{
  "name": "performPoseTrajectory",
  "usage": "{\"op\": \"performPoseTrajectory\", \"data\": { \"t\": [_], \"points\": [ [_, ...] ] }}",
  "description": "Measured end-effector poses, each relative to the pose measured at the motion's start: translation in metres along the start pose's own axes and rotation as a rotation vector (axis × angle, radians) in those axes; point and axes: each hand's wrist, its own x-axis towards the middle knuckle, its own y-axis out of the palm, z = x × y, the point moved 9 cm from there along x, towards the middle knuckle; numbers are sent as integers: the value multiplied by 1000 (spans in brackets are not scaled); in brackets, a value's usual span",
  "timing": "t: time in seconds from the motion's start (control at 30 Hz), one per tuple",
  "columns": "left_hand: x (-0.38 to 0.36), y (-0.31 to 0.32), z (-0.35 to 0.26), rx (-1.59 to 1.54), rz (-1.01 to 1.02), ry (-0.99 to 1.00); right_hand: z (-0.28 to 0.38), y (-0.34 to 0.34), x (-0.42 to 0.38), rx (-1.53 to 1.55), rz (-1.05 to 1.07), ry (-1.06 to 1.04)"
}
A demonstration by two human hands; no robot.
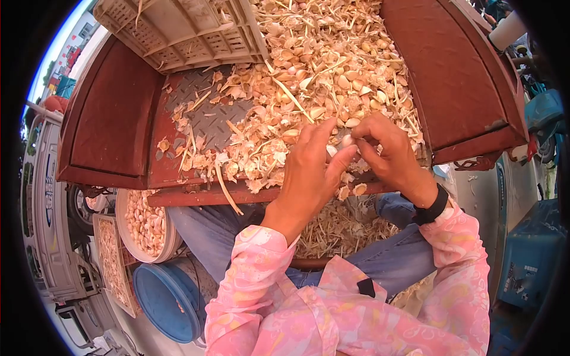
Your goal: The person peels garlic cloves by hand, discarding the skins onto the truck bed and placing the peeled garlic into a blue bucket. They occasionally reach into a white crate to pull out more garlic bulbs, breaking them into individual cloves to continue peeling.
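The left hand (310,167) and right hand (390,153) clasped garlic (346,141) toward two o'clock, fingers hiding its pointing and long axis.

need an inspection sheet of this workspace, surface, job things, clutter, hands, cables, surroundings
surface: dark textured metal cart bed with red metal side panels
job things: heap of pale garlic cloves and papery skins, spread over much of the bed
clutter: tilted cream slatted plastic crate at the upper left; dry stalks, one hanging over the front edge
hands: left and right close together, fingers around a whitish clove
cables: nothing seen
surroundings: round white tub of cloves, round blue plastic bucket, blue jeans, grey vehicle
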Motion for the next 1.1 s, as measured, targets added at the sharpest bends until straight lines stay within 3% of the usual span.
{"op": "performPoseTrajectory", "data": {
  "t": [0.13, 0.23, 0.33, 0.37, 0.47, 0.5, 0.6, 0.77, 0.87, 0.9, 1.0, 1.1],
  "points": [
    [-3, 27, 19, -384, 147, -213, 15, -3, -3, 22, -27, -11],
    [-22, 36, 31, -717, 188, -421, -23, 20, -21, 611, 165, 467],
    [-35, 36, 34, -970, 194, -505, -19, 25, -23, 926, 281, 549],
    [-37, 32, 30, -1011, 196, -522, -23, 27, -26, 894, 341, 579],
    [-44, 1, 23, -1087, 96, -513, -3, 11, -15, -164, 368, -30],
    [-47, -18, 25, -1107, 18, -488, 4, 8, -13, -349, 264, -40],
    [-52, -69, 40, -1065, -223, -481, 13, 19, -7, -178, 242, 30],
    [-54, -45, 45, -1024, -124, -592, 20, 55, -3, -279, 227, -138],
    [-51, -30, 46, -762, -63, -555, 0, 39, 6, -88, 123, -71],
    [-48, -25, 44, -693, -72, -525, -14, 37, 7, -6, 161, 133],
    [-32, -8, 46, -549, -46, -418, -52, 55, -11, 680, 208, 602],
    [-25, 2, 44, -532, -40, -405, -37, 53, -15, 871, 223, 608]
  ]
}}
